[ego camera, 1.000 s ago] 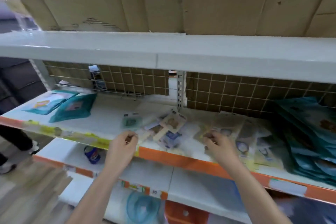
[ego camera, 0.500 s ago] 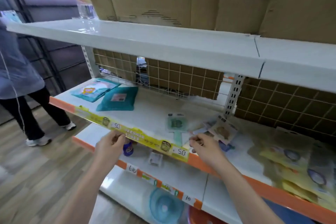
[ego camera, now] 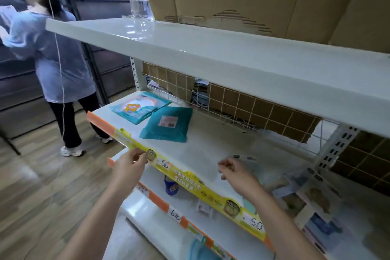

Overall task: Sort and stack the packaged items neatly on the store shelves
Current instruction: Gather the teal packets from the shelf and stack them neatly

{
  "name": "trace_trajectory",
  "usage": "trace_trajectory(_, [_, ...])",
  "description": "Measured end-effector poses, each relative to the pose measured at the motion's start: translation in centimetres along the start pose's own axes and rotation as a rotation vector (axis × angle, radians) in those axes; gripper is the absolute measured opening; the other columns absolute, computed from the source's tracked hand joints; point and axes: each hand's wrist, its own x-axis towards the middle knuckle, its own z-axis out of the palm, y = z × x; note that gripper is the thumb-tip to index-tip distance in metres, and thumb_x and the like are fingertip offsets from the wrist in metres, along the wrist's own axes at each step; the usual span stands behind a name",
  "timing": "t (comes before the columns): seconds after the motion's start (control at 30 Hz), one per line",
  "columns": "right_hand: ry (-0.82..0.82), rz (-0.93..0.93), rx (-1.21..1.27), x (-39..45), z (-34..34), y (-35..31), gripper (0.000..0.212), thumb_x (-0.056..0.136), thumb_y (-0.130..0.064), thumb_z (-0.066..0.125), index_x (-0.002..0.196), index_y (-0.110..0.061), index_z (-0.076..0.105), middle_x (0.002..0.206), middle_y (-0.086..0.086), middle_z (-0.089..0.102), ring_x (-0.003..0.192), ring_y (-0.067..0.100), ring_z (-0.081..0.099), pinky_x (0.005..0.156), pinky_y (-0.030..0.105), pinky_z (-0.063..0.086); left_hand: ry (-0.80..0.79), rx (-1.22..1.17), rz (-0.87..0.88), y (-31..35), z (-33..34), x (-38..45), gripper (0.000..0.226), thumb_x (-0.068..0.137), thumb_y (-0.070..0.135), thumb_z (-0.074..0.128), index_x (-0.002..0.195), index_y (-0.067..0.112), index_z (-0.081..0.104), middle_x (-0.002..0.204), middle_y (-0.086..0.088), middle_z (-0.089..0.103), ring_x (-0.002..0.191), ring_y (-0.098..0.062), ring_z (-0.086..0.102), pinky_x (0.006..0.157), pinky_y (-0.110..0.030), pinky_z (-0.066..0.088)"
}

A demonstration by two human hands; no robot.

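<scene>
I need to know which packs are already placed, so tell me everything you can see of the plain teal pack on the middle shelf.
The plain teal pack is a soft, slightly puffy pouch, roughly square, with a small pinkish label near its middle. It lies flat on the white shelf, turned at an angle, beside a printed teal pack; whether their edges touch is unclear. Neither hand touches it.

Bare shelf beside teal packet

Single head view — looks forward and down, close on middle shelf, angled leftward along aisle
</scene>
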Motion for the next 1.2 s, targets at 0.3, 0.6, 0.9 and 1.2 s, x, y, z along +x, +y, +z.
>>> trace_trajectory(0.3, [0.055,0.064,-0.001,6.0,5.0,-2.3,0.009,0.093,-0.026,0.055,0.089,-0.023,0.062,0.091,0.0,0.067,0.08,0.017,0.068,0.075,0.032,0.051,-0.048,0.116,0.052,-1.0,-1.3,10.1,0.014,0.093,0.023,0.05,0.094,0.02,0.063,0.088,0.0,0.067,0.084,-0.021,0.061,0.071,-0.034,0.046])
trace_trajectory(0.6, [0.219,0.177,-0.015,12.1,11.4,-7.9,0.014,0.094,-0.026,0.051,0.098,-0.018,0.062,0.1,0.001,0.067,0.083,0.017,0.067,0.068,0.027,0.049,-0.228,0.342,0.173,-3.2,-3.5,23.9,0.016,0.089,0.026,0.053,0.1,0.021,0.064,0.098,-0.003,0.067,0.092,-0.027,0.058,0.08,-0.034,0.046])
trace_trajectory(0.9, [0.321,0.394,0.095,15.4,15.5,-9.3,0.064,0.09,-0.042,0.057,0.142,-0.01,0.035,0.14,0.008,0.047,0.123,0.024,0.05,0.097,0.032,0.042,-0.267,0.958,0.321,-7.1,-2.6,32.1,0.059,0.086,0.038,0.055,0.139,0.023,0.033,0.145,0.0,0.04,0.133,-0.024,0.035,0.1,-0.043,0.034])
trace_trajectory(1.2, [0.404,0.521,0.316,17.8,17.9,-8.9,0.085,0.081,-0.035,0.072,0.146,-0.005,0.025,0.141,0.014,0.044,0.121,0.028,0.051,0.1,0.038,0.044,-0.362,0.991,0.456,-8.8,-2.3,34.5,0.053,0.093,0.054,0.037,0.139,0.028,0.038,0.143,0.003,0.041,0.131,-0.023,0.037,0.102,-0.04,0.032])
